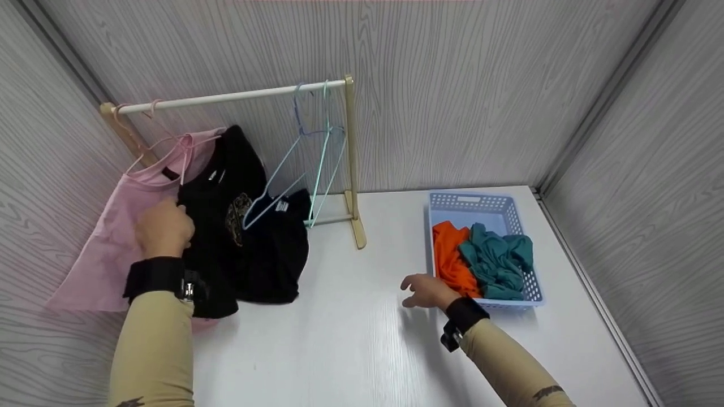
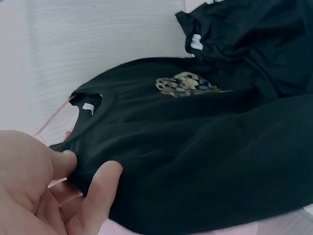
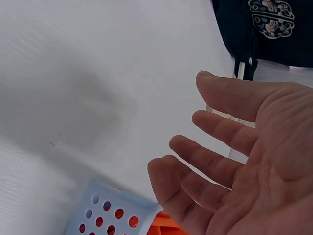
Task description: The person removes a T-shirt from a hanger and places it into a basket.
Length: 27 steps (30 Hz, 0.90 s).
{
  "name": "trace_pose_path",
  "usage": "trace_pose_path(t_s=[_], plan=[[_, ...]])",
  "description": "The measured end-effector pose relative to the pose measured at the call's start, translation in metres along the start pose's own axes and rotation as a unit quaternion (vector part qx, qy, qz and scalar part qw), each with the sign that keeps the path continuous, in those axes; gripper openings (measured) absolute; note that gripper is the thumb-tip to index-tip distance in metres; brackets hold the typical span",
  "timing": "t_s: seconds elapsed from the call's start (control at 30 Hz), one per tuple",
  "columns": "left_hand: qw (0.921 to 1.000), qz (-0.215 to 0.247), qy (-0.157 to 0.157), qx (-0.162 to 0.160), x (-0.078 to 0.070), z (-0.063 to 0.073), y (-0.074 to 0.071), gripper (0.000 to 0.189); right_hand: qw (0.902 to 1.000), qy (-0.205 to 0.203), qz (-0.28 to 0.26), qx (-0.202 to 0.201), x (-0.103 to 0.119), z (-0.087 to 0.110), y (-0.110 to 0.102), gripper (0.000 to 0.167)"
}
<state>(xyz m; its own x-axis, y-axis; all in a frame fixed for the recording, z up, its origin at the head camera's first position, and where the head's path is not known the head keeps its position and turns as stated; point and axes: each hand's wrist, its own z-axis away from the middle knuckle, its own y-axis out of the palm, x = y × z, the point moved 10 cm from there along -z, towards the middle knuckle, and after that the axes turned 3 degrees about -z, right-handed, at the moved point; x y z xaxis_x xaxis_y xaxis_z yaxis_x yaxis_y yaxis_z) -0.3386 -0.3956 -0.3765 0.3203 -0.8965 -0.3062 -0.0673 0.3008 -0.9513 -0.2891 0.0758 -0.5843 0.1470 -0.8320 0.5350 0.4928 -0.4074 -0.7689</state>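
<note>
My left hand (image 1: pixel 164 228) pinches the shoulder edge of a black T-shirt (image 1: pixel 209 243) with a patterned motif on its chest. In the left wrist view the thumb lies on the black cloth (image 2: pixel 195 142) beside the neckline. A pink hanger (image 1: pixel 186 148) runs into the neck of this shirt. Behind it a pink T-shirt (image 1: pixel 110 243) hangs from the rack (image 1: pixel 226 97). My right hand (image 1: pixel 428 291) hovers by the near left side of the blue basket (image 1: pixel 469 204); in the right wrist view its fingers (image 3: pixel 210 161) are loosely bent and hold nothing.
An orange garment (image 1: pixel 452 260) and a teal garment (image 1: pixel 498 263) lie crumpled in the basket. More black clothing (image 1: pixel 271 254) rests on the white table beneath a blue hanger (image 1: pixel 271 181) and a mint hanger (image 1: pixel 322 164). Walls enclose the table's back and sides.
</note>
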Motion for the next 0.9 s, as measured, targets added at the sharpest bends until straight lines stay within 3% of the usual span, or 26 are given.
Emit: trace_pose_path(t_s=[0.13, 0.3, 0.5, 0.6, 0.73, 0.9], plan=[[0.9999, 0.006, 0.008, 0.006, -0.006, 0.004, -0.007, 0.044, 1.0000, 0.002, -0.008, 0.006, -0.001, -0.001, 0.005, 0.031], [0.9998, 0.000, 0.022, -0.002, -0.013, 0.009, -0.028, 0.048, 0.9999, 0.007, -0.013, 0.006, -0.003, 0.000, 0.005, 0.031], [0.9975, -0.001, 0.040, -0.059, -0.013, 0.017, -0.049, 0.046, 0.9999, 0.002, -0.011, 0.012, 0.000, 0.003, 0.005, 0.031], [0.9965, -0.005, 0.052, -0.065, -0.008, 0.021, -0.047, 0.042, 0.9999, -0.004, -0.010, 0.012, 0.002, 0.004, 0.006, 0.031], [0.9954, -0.014, 0.081, -0.051, 0.003, 0.026, -0.032, 0.039, 0.9997, -0.004, -0.015, 0.019, 0.002, 0.005, 0.009, 0.032], [0.9914, -0.020, 0.117, -0.054, 0.023, 0.035, -0.015, 0.029, 0.9995, 0.008, -0.020, 0.024, -0.003, 0.005, 0.011, 0.033]])
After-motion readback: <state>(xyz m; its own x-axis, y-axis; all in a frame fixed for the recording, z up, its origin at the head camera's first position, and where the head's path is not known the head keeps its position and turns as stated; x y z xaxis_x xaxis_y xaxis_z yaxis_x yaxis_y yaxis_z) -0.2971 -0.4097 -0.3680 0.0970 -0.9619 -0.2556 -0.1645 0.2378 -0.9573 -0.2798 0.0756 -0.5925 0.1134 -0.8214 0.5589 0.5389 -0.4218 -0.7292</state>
